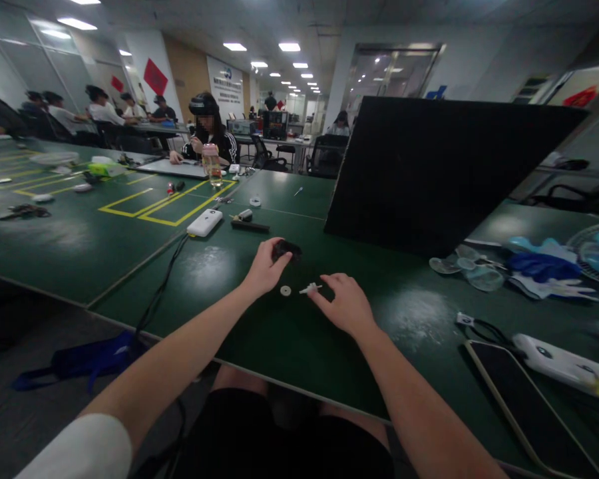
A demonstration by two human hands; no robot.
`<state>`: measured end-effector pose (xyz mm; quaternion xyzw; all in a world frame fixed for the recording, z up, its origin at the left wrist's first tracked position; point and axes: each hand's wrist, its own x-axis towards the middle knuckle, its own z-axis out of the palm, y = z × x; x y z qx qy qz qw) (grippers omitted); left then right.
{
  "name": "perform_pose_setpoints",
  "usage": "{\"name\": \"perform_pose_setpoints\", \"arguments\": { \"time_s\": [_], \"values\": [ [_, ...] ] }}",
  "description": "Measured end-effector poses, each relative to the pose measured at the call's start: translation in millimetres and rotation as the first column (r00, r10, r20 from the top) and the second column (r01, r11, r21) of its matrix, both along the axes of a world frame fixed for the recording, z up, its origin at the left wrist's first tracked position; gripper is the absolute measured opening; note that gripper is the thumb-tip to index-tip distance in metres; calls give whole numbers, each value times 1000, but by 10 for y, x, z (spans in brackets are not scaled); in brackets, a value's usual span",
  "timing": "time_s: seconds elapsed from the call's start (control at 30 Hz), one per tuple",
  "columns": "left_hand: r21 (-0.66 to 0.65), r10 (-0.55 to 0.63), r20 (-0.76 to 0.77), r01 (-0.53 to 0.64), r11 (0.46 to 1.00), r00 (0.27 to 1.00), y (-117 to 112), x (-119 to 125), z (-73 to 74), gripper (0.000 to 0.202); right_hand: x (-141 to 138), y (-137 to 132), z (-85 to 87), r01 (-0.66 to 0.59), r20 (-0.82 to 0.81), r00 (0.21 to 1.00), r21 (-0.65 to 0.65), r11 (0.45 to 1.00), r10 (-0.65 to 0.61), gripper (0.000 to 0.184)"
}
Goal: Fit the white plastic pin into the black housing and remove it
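Observation:
My left hand [268, 269] is closed around a small black block-like object [287, 250], held just over the green table; its exact kind is unclear. My right hand [347, 303] is beside a small white plastic piece with a thin shaft [310, 288]. Thumb and index finger are apart on either side of that piece, the thumb seemingly touching it. Between the two hands a small pale ring-like disc [285, 291] lies flat on the table.
Beyond my left hand lie a black bar [250, 226], a white power bank [205, 223] with a cable, and a white ring [255, 201]. A large black panel [444, 173] stands behind my right hand. On the right are gloves [544, 266] and a phone [529, 406]. Another person [214, 136] sits opposite.

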<state>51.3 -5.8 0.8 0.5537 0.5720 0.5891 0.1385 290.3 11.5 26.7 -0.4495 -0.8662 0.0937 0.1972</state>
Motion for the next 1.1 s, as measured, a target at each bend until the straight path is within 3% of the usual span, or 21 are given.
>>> {"name": "perform_pose_setpoints", "arguments": {
  "time_s": [0.17,0.27,0.37,0.53,0.7,0.83,0.97,1.1],
  "values": [
    [-120,136,284,-106,987,949,-63,-379,-131,42,-307,-3,-20,-245,140,960,5,969,242,60],
    [-195,210,401,-141,971,892,-33,-361,-117,43,-481,14,8,-319,170,932,-44,947,321,58],
    [-225,185,422,-95,970,888,-28,-283,-82,45,-628,1,44,-356,199,909,-87,930,366,50],
    [-184,70,272,-20,983,960,-124,-214,-61,46,-585,21,28,-344,182,913,-134,930,364,30],
    [-268,-141,-31,128,955,990,-244,-146,-35,50,-223,189,-15,-142,149,976,-100,985,156,28],
    [-321,-226,-170,163,933,959,-319,-61,-2,52,-66,229,26,1,-3,1000,-241,971,-2,29],
    [-371,-256,-230,159,915,939,-360,2,21,52,-128,115,77,-73,-297,955,-299,951,-20,33],
    [-388,-295,-259,180,904,920,-382,63,39,52,-278,-32,87,-293,-347,909,-136,946,232,25]
  ]
}}
